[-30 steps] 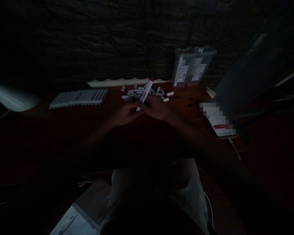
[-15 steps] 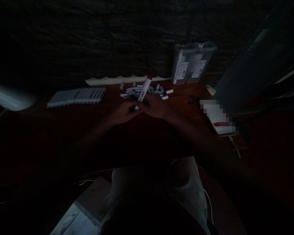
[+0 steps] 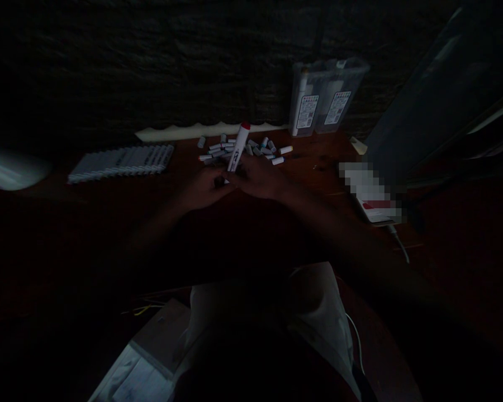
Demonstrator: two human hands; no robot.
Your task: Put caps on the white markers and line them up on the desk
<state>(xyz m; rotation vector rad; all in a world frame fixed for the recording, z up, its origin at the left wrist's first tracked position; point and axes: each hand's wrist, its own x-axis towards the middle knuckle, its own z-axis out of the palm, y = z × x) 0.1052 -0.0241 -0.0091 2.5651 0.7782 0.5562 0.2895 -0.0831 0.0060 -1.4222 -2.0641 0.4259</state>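
Note:
A white marker point(image 3: 238, 146) with a red upper end tilts up between my two hands over the dark wooden table. My left hand point(image 3: 205, 187) is closed around its lower end. From the other side, my right hand point(image 3: 260, 177) grips the barrel, its thumb near the left fingers. The marker's bottom tip is mostly hidden by the fingers. Just behind the hands lies a loose pile of small marker caps point(image 3: 271, 146), white and grey, some with coloured ends. To the left, a row of white markers point(image 3: 121, 163) lies side by side.
Two clear plastic cases point(image 3: 323, 100) with labels stand at the back right, a marker inside the left one. A blurred-out phone-like device point(image 3: 373, 195) with a cable lies at the right. A white lamp-like object point(image 3: 14, 170) stands far left. Below left is a box point(image 3: 159, 335).
The whole view has shifted slightly, so things sit a little further left and higher. The marker stands slightly more upright, both hands still on it.

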